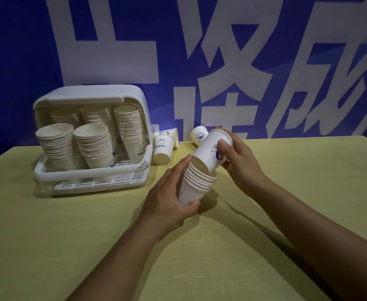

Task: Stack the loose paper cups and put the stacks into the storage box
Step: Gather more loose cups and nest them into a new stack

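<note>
My left hand (169, 198) grips a short stack of white paper cups (194, 187) just above the yellow table, mouths tilted up to the right. My right hand (238, 161) holds a single white cup with a blue print (210, 152) by its rim end, its base partly inside the stack's top cup. The white storage box (134, 98) stands open at the left, with several tall cup stacks (130, 131) inside. Loose cups lie behind my hands: a "Bear" cup (162, 152), another behind it (170, 133), and a blue-printed one (199, 135).
The yellow table (69, 235) runs to a far edge near a blue banner with large white characters (221, 51). The box's slotted white tray (95, 183) juts out towards me at its front.
</note>
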The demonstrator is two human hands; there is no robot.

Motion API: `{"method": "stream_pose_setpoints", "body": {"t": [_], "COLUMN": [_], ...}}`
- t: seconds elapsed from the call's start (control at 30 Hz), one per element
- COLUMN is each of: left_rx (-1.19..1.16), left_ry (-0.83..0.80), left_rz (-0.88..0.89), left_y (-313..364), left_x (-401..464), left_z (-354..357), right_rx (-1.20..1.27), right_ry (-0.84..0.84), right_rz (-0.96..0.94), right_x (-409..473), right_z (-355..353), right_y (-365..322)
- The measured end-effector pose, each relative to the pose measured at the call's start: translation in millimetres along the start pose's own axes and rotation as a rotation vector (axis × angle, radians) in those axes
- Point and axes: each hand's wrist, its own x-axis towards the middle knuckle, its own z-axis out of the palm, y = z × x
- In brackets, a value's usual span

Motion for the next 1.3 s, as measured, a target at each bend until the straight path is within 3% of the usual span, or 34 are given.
{"method": "stream_pose_setpoints", "body": {"t": [0.13,0.27,0.37,0.57,0.67,0.77,0.9,1.17,1.3], "left_rx": [0.011,-0.024,-0.048,-0.042,-0.055,-0.064,-0.052,-0.033,-0.073], "left_ry": [-0.017,-0.001,0.020,0.079,0.145,0.180,0.201,0.217,0.196], "left_rz": [-0.007,-0.013,-0.044,-0.103,-0.148,-0.173,-0.183,-0.171,-0.186], "left_y": [2,3,3,0,-2,-5,-7,-6,-6], "left_x": [-1,-1,-1,-1,2,4,5,5,5], "left_z": [0,2,2,1,2,1,-1,-4,-3], "right_rx": [-0.202,-0.394,-0.426,-0.385,-0.431,-0.793,-1.067,-0.803,-0.379], "right_ry": [-0.017,-0.215,-0.369,-0.437,-0.193,0.091,0.056,0.101,0.107], "right_rz": [-0.122,-0.239,-0.220,-0.145,-0.128,-0.057,0.110,0.239,0.095], "right_x": [-1,-7,-18,-10,25,76,118,130,100], "right_z": [-5,-4,10,18,18,15,16,21,22], "right_y": [-8,-8,2,7,14,37,71,79,37]}}
